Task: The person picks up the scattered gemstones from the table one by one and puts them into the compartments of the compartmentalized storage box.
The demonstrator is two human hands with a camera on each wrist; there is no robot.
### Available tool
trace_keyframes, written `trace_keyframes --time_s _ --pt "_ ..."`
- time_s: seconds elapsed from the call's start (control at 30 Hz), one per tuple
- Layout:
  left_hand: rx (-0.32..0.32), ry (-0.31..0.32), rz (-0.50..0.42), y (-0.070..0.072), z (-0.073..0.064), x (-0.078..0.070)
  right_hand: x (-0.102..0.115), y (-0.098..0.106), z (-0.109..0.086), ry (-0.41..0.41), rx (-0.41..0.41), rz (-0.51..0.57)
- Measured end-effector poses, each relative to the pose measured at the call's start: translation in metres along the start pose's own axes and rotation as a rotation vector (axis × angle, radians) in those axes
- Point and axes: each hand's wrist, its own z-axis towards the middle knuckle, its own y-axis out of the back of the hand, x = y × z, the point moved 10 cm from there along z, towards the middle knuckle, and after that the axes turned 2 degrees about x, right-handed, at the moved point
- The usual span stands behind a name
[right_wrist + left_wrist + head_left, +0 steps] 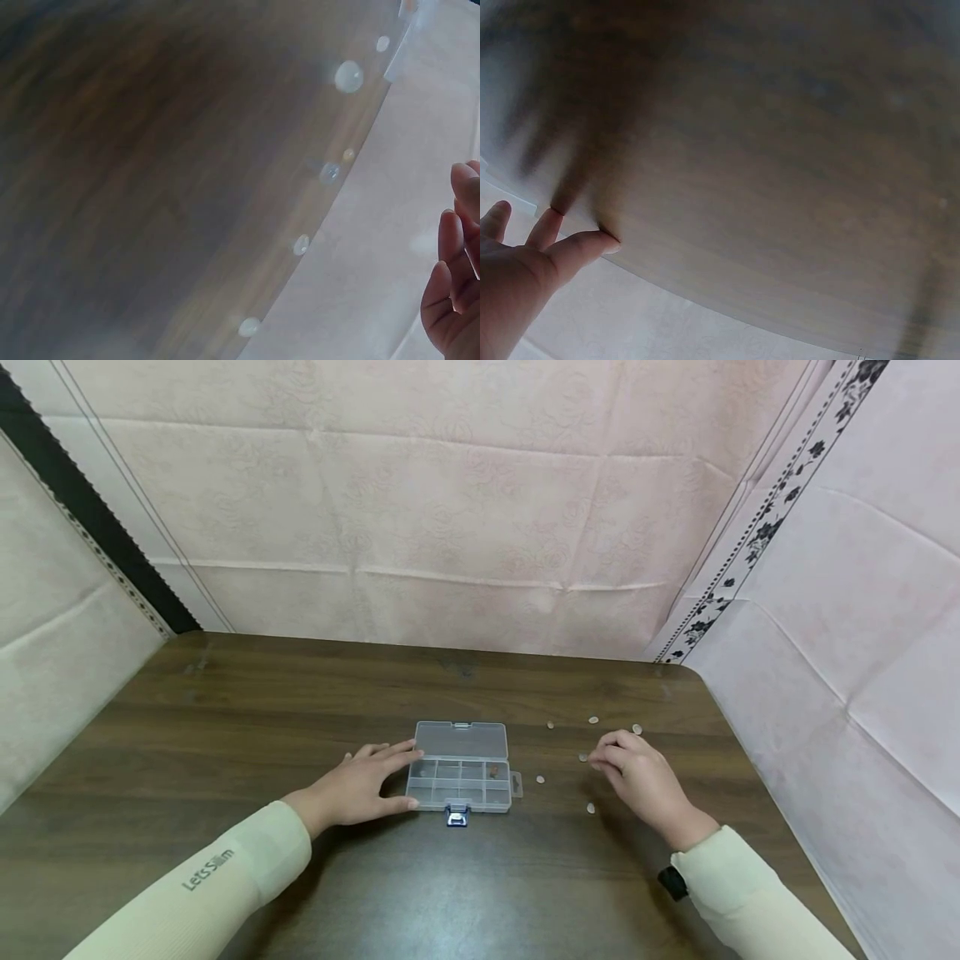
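A clear plastic compartment box (459, 783) lies on the table with its lid (461, 740) swung back. One compartment holds a small brownish piece (493, 771). My left hand (366, 783) spreads its fingers and touches the box's left side. Beyond the box's right side, my right hand (636, 778) hovers over the table, fingers loosely bent. Nothing shows between its fingers in the right wrist view. By its fingertips in the head view is a small shiny disc (582, 757). Other small pale discs (540, 779) lie scattered around that hand.
The brown wooden table (300, 693) ends at a back edge against a pale patterned cloth (450, 510). More cloth hangs at both sides. A blue-and-silver clasp (457, 816) sticks out at the box's front, and a clear tab (517, 784) at its right.
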Motion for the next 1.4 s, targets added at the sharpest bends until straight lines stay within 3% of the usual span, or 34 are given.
trace_keyframes --time_s 0.27,1.4 --pt "0.006 0.003 -0.004 -0.001 0.000 0.000 0.012 -0.008 0.013 0.028 -0.017 0.026" --pt "0.017 0.009 -0.010 -0.001 0.000 0.000 0.065 -0.050 0.061 0.031 0.174 0.188"
